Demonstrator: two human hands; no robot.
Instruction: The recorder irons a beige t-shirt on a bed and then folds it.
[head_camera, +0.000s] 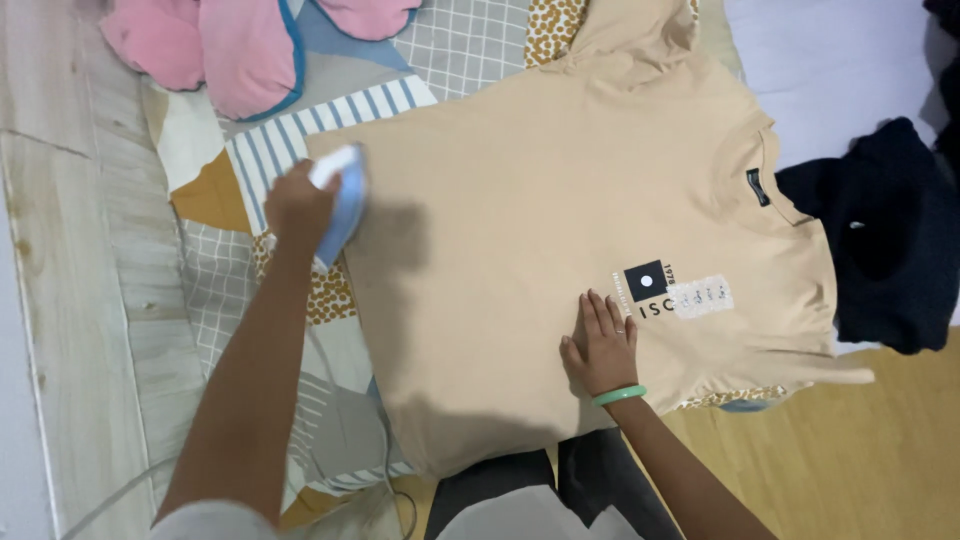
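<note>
**A:** So what's laid out here? Any bins or baskets in shot?

**B:** No real containers showing. It's a beige t-shirt (520, 230) spread flat on a patchwork blanket (250, 150) with grid, stripe and dotted patches, and the blanket sits on the floor. The shirt has a small black-and-white print on the chest and a dark label inside the collar.

**A:** And the hands?

**B:** The left hand (298, 205) is clenched around a light blue and white iron (343, 200), which sits at the shirt's hem edge on the left side of the view. The right hand (603, 345) lies flat, fingers relaxed and stretched out, pressing the fabric just beside the print. It has a green bangle (618, 396) on the wrist and holds nothing.

**A:** Anything crowding the shirt?

**B:** A dark navy garment (890, 240) is bunched up right at the collar end, touching or just overlapping the shoulder area. Pink cloth (220, 45) is piled at the top left, well apart from the shirt. The iron's cord (385, 440) trails down along the blanket near the left arm. Pale wood planks (70, 250) run on the left, yellower floor (850, 450) at lower right.
</note>
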